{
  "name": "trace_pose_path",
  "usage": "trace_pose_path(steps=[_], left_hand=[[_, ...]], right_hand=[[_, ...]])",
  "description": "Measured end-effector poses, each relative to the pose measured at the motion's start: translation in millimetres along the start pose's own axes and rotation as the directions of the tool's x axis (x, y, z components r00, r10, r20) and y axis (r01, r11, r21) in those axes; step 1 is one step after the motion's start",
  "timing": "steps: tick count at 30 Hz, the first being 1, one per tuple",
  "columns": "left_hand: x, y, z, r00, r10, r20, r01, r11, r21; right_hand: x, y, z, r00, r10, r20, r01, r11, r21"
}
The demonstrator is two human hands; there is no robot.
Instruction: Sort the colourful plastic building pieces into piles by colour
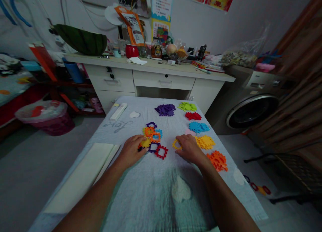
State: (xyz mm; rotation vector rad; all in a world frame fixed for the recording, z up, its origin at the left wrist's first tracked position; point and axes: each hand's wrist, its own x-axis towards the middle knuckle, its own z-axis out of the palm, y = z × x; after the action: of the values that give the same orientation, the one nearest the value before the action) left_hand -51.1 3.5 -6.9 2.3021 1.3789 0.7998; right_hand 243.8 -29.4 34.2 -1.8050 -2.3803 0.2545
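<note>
My left hand (131, 150) grips the left edge of a cluster of interlocking plastic building pieces, near a yellow piece (146, 143). In that cluster are an orange piece (149, 131), a dark purple square frame (154, 151) and a red square frame (166, 152). To the right, my right hand (190, 148) pinches a yellow frame piece (176, 144), apart from the cluster. Just beyond its wrist lie a yellow-orange pile (205, 142) and an orange pile (217, 160). My fingers hide part of the pieces they hold.
Farther along the cloth-covered table (141, 198) are a blue pile (198, 127), a red pile (193, 116), a green pile (187, 106) and a purple pile (165, 109). White boards (80, 175) and a white box (118, 111) lie at left. A desk (161, 69) stands behind.
</note>
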Motion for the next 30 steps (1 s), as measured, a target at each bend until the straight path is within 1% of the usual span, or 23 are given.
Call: trace_pose_path(steps=[3, 7, 9, 12, 16, 19, 21, 23, 26, 30], left_hand=[[0, -1, 0.9, 1.000, 0.004, -0.011, -0.004, 1.000, -0.004], [0, -1, 0.9, 1.000, 0.001, -0.005, -0.001, 1.000, 0.003], [0, -1, 0.8, 1.000, 0.002, -0.005, -0.002, 1.000, 0.011], [0, -2, 0.9, 1.000, 0.007, 0.001, -0.007, 1.000, 0.020], [0, -1, 1.1, 1.000, 0.013, 0.015, -0.013, 1.000, 0.015], [0, 0, 0.7, 1.000, 0.010, 0.014, -0.010, 1.000, 0.001], [0, 0, 0.1, 1.000, 0.006, 0.014, -0.006, 1.000, 0.000], [0, 1, -0.3, 1.000, 0.005, 0.016, -0.005, 1.000, 0.000], [0, 0, -0.4, 1.000, 0.005, 0.010, -0.004, 1.000, -0.006], [-1, -1, 0.8, 1.000, 0.005, 0.004, -0.005, 1.000, -0.006]], right_hand=[[1, 0, 1, 1.000, -0.002, 0.020, 0.002, 1.000, 0.009], [0, 6, -2, 0.999, -0.009, -0.032, 0.011, 0.998, 0.058], [-1, 11, -5, 0.999, -0.005, -0.041, 0.008, 0.998, 0.062], [-2, 14, -5, 1.000, -0.001, -0.004, 0.001, 0.999, 0.049], [0, 8, 2, 0.999, -0.021, 0.046, 0.019, 0.999, 0.044], [1, 2, 3, 0.998, -0.045, 0.036, 0.043, 0.998, 0.048], [1, 3, -1, 0.999, -0.047, 0.019, 0.046, 0.997, 0.058], [-2, 9, -10, 1.000, -0.024, -0.017, 0.025, 0.997, 0.067], [-10, 26, -26, 0.995, 0.060, -0.074, -0.056, 0.997, 0.054], [-19, 48, -36, 0.981, 0.177, -0.081, -0.177, 0.984, 0.008]])
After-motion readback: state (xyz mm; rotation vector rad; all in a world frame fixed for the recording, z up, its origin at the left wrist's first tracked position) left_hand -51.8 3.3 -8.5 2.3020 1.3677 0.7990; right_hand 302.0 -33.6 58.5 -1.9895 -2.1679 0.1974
